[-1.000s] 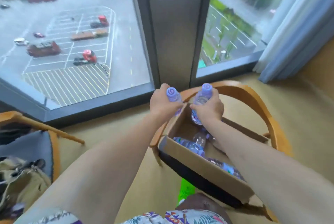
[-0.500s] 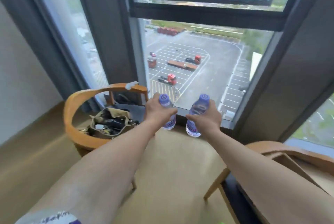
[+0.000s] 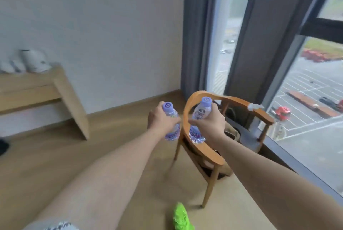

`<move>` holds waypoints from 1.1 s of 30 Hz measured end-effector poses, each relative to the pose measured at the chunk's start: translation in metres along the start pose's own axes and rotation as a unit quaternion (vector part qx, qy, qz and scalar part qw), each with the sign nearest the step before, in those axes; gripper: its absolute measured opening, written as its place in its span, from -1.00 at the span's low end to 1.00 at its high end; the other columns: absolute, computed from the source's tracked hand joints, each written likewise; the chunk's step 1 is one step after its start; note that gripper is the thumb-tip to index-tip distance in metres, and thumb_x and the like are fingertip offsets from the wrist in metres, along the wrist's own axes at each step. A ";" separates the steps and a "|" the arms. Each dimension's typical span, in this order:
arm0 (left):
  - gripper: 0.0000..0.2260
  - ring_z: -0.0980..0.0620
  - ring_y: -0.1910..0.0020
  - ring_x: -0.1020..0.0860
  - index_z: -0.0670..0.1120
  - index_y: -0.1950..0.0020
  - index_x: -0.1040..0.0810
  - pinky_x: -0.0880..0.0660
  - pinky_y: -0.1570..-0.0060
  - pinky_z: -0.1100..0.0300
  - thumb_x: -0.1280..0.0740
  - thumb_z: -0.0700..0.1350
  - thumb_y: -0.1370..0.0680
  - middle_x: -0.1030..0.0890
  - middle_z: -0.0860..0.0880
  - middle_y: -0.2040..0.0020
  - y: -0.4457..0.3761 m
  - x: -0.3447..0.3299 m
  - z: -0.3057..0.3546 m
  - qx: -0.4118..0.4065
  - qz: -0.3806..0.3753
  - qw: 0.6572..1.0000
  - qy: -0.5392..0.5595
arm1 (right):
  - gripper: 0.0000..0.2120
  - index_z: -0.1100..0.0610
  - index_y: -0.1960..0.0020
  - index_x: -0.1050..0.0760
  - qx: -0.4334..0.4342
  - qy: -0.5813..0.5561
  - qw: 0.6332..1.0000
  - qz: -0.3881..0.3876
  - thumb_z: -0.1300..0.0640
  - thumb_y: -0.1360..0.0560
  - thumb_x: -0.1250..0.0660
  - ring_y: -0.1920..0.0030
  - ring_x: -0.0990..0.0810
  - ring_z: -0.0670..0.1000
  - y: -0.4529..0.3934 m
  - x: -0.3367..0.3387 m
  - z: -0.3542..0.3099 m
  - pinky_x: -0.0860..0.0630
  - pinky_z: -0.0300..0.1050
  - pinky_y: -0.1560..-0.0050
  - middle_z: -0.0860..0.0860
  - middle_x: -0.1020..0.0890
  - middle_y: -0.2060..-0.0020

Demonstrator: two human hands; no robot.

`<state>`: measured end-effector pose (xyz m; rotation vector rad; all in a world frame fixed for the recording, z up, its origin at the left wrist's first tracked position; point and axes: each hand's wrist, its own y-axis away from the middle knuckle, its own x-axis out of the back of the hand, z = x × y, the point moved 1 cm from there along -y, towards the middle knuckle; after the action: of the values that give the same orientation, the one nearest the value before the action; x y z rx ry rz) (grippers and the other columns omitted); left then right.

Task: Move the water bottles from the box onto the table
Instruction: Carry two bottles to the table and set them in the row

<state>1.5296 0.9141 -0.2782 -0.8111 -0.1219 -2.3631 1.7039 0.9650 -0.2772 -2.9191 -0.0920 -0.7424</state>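
Note:
My left hand (image 3: 160, 120) grips a small clear water bottle (image 3: 170, 122) with a purple cap, held upright at chest height. Close beside it, my right hand (image 3: 211, 123) holds a second water bottle (image 3: 199, 122) of the same kind, also upright. Both arms stretch out in front of me over the floor. The wooden table (image 3: 37, 86) stands at the far left against the white wall. The box is out of view.
A wooden armchair (image 3: 207, 148) stands just right of my hands, by the window (image 3: 306, 90). White items (image 3: 33, 61) sit on the table top. A green shoe (image 3: 181, 216) shows at the bottom. Dark curtains (image 3: 196, 31) hang in the corner.
I have turned left, away from the box and the window, carrying both bottles. The table and wall have come into view and the box has left it.

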 end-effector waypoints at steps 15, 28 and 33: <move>-0.65 0.04 0.19 -0.58 0.02 0.14 -0.53 -0.48 0.24 0.25 -0.58 -0.02 -0.18 -0.62 0.07 0.19 -0.167 0.213 -0.142 0.190 0.282 0.940 0.001 | -0.40 -0.06 -0.02 -0.36 0.166 -0.018 0.933 -0.317 -0.07 -0.12 -0.62 0.09 -0.56 0.01 -0.110 -0.317 -0.186 -0.49 -0.10 0.14 -0.19 -0.54 0.18; -0.63 0.19 0.27 -0.52 0.06 0.17 -0.46 -0.35 0.39 0.28 -0.56 0.06 -0.17 -0.58 0.11 0.22 -0.180 0.363 -0.257 0.323 0.387 0.863 -0.033 | -0.40 -0.03 -0.06 -0.39 0.233 -0.031 0.846 -0.479 -0.02 -0.13 -0.63 0.12 -0.64 -0.02 -0.068 -0.523 -0.291 -0.53 -0.10 0.17 -0.20 -0.59 0.20; -0.62 0.08 0.21 -0.58 0.00 0.13 -0.49 -0.51 0.29 0.20 -0.56 0.03 -0.18 -0.60 0.07 0.20 -0.215 0.432 -0.320 0.319 0.401 0.858 -0.036 | -0.37 -0.04 -0.09 -0.41 0.232 -0.033 0.829 -0.508 0.03 -0.13 -0.64 0.06 -0.67 -0.04 -0.047 -0.616 -0.334 -0.59 -0.06 0.07 -0.13 -0.66 0.09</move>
<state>0.9702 0.7658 -0.2615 -0.4725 -0.4713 -1.3613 1.0019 0.9483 -0.2769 -2.2366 -1.6518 -0.5668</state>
